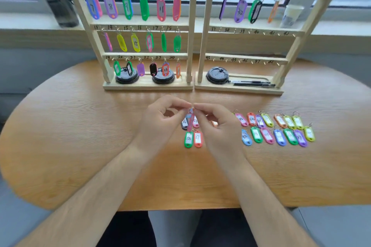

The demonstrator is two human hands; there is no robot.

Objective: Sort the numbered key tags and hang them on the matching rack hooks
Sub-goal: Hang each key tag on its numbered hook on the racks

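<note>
At frame centre both hands, left (160, 115) and right (215, 121), pinch one pink tag (190, 121) by its ring above the desk (80, 136); turn its number faceward before choosing a hook.

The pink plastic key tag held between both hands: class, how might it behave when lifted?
Probably light: left hand and right hand hold the pink plastic key tag by fingertips alone. Likely stiff: it hangs straight. It may swing when moved.

Oval wood table (80, 136): L rack (148, 87) & R rack (239, 90) at back, loose key tags (279, 129) in rows ctr-right.
</note>
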